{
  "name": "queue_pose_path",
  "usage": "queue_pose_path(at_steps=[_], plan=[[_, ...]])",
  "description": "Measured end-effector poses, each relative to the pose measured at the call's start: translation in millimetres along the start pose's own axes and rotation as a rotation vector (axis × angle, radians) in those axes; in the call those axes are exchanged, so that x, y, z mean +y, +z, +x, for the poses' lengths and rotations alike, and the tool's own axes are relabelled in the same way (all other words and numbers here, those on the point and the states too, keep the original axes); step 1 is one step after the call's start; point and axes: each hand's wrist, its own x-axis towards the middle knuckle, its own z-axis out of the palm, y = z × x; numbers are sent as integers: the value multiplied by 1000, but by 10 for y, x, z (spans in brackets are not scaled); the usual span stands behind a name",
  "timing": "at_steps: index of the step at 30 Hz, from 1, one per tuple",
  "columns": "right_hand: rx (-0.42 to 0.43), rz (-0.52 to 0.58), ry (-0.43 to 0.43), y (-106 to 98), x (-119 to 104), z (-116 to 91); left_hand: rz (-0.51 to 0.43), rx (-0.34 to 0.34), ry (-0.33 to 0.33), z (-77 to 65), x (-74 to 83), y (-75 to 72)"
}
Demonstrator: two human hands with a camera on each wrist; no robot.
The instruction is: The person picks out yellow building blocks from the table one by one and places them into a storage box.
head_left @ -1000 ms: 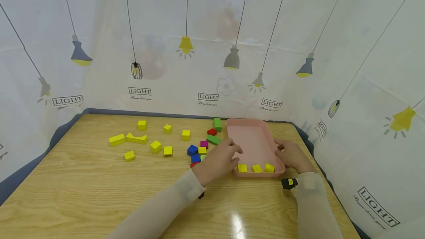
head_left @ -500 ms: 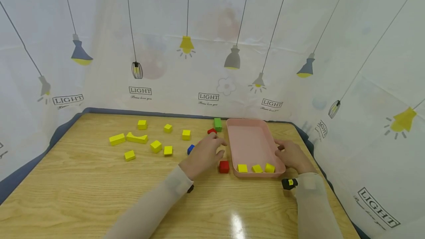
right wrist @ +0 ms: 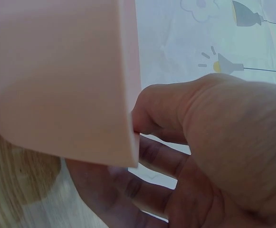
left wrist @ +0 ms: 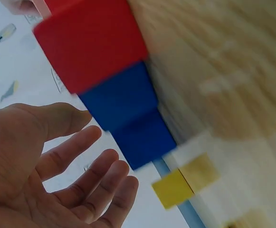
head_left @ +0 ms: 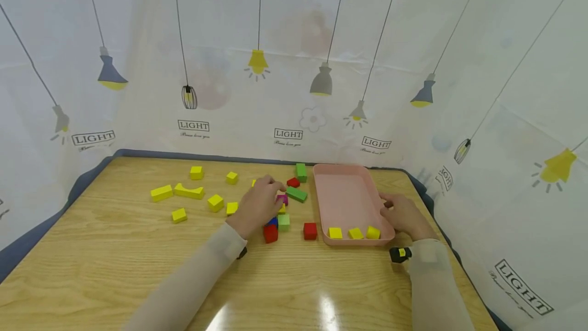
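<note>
My left hand (head_left: pixel 258 206) hovers over a cluster of coloured blocks left of the tray. Its fingers are relaxed and empty, and it hides part of the cluster. In the left wrist view a red block (left wrist: pixel 92 45) and two blue blocks (left wrist: pixel 121 97) lie just beyond the fingertips. A purple block (head_left: pixel 283 199) shows by the hand in the head view. My right hand (head_left: pixel 405 214) holds the right side of the pink tray (head_left: pixel 346 193), thumb at the rim and fingers against the outside and underneath. Three yellow blocks (head_left: pixel 356 233) lie at the tray's near end.
Several yellow blocks (head_left: pixel 215 203) are scattered on the left of the wooden table (head_left: pixel 115 249). Green blocks (head_left: pixel 296 194) and a small red one (head_left: pixel 293 182) lie behind the cluster. A red cube (head_left: pixel 310 231) sits close to the tray. A printed curtain (head_left: pixel 229 91) encloses the table.
My left hand has moved left from over the tray's edge to the coloured cluster, uncovering the red cube by the tray. My right hand and the tray have stayed put.
</note>
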Motion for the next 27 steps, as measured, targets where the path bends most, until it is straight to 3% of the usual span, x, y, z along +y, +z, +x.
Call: queue_pose_path(at_steps=[14, 22, 27], plan=[[11, -13, -12, -2, -1, -6, 3, 43, -92, -195, -481, -253], [9, -17, 1, -11, 3, -9, 26, 84, -76, -350, -724, -419], [12, -31, -4, -3, 10, -8, 27, 71, -70, -452, -854, -499]])
